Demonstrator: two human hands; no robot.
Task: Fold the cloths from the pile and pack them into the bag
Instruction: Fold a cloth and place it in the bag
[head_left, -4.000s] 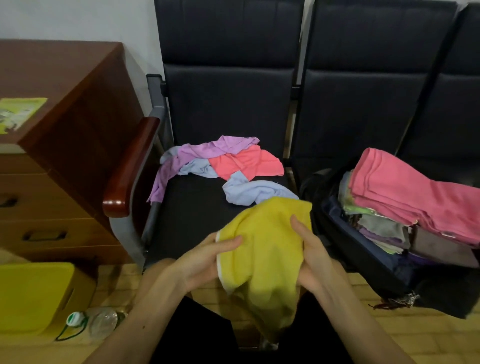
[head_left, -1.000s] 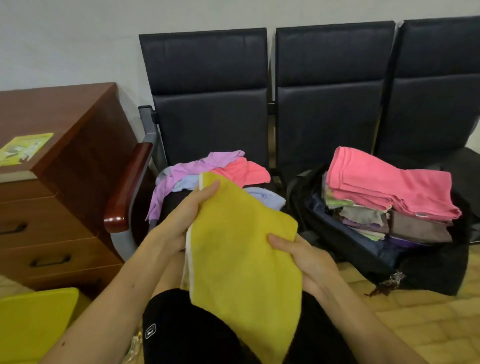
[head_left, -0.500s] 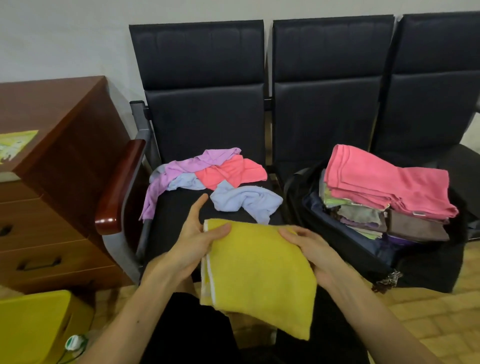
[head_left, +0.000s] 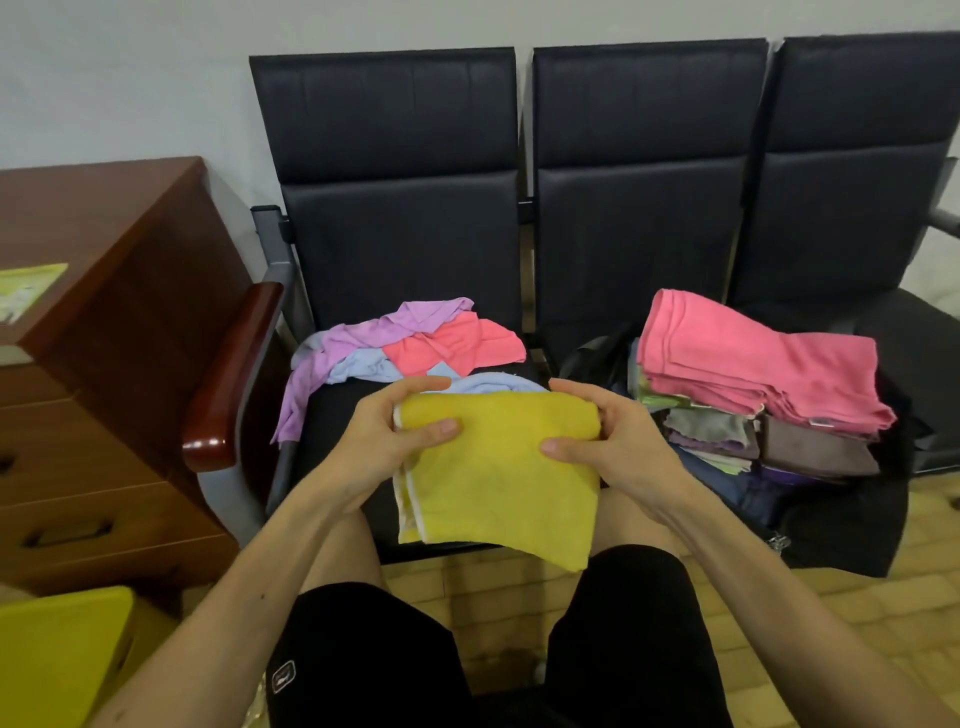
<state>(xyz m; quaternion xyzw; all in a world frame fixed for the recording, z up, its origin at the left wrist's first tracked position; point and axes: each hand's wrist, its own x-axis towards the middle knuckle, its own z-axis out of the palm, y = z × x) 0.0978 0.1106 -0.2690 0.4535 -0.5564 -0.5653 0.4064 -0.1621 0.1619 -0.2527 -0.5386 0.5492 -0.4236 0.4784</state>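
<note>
I hold a folded yellow cloth (head_left: 498, 467) in front of me above my knees. My left hand (head_left: 395, 441) grips its upper left corner, thumb on top. My right hand (head_left: 613, 441) grips its upper right corner the same way. Behind it, on the left seat, lies the pile (head_left: 405, 348) of loose purple, coral and pale blue cloths. On the middle seat an open dark bag (head_left: 831, 525) carries a stack of folded cloths, topped by pink ones (head_left: 753, 364).
A row of dark padded chairs (head_left: 395, 171) stands against the wall. A brown wooden drawer cabinet (head_left: 104, 364) is at the left, beside the chair's wooden armrest (head_left: 234, 374). A yellow box (head_left: 57, 660) sits at the bottom left on the tiled floor.
The yellow cloth went from spread out to folded over into a smaller rectangle. Both hands have shifted to its top corners and lifted it slightly.
</note>
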